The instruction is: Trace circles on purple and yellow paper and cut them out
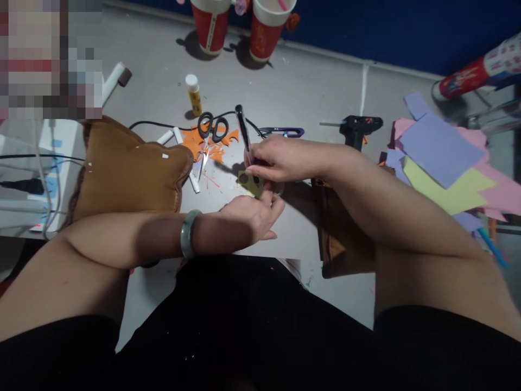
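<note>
While the right hand [271,157] grasps a black pen [241,122], the left hand [256,217] is at a yellow piece [255,188]

Yellow piece: centre of frame, just below the right hand. Cannot tell whether the left hand pinches it. Scissors [212,130] over orange scraps [193,142], left of centre; glue gun [360,126] on table [301,92], upper right.

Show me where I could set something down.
Bare table shows between the cups and glue gun, and between the marker and glue stick. It's crowded around the scissors and orange scraps, and at the paper pile.
</note>
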The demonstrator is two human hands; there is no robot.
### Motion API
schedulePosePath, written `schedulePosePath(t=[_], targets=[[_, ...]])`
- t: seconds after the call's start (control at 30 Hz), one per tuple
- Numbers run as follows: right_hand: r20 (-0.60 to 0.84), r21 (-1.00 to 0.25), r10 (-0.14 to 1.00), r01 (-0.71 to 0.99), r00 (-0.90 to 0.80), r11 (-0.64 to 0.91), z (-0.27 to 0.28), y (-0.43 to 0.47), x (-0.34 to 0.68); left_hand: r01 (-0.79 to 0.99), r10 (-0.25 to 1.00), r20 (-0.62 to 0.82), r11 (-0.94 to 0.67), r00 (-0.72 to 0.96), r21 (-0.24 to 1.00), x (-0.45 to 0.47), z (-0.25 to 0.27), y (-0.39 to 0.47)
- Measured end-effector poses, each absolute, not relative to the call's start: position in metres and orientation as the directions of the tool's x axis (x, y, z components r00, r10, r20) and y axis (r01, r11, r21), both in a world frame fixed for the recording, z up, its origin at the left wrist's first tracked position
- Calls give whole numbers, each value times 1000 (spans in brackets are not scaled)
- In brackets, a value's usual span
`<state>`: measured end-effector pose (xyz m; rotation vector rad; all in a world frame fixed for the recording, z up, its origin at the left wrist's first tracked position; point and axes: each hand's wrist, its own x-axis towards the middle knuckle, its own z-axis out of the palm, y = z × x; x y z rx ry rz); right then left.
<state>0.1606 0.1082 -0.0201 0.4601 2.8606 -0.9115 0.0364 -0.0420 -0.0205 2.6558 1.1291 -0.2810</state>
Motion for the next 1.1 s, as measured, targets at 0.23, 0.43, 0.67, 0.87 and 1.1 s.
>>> schedulePosePath(t=[0.23, 0.43, 0.67, 0.87, 1.1], targets=[[-167, -566, 288, 331, -943, 755, -25, 116, 166, 743, 686, -306, -658, 660, 127, 41, -21, -42], [-136, -610, 297, 316, -945, 727, -26, 120, 170, 743, 693, -303, -664, 654, 84, 41, -23, -43], [-127, -642, 351, 347, -928, 684, -31, 125, 178, 740, 711, -225, -668, 666, 80, 38, -37, -46], [-104, -676, 425, 377, -899, 633, -34, 130, 190, 759, 718, -271, -646, 641, 82, 42, -28, -44], [-119, -744, 519, 422, -847, 518, -34, 122, 204, 743, 700, -281, -663, 657, 85, 41, -25, -42]])
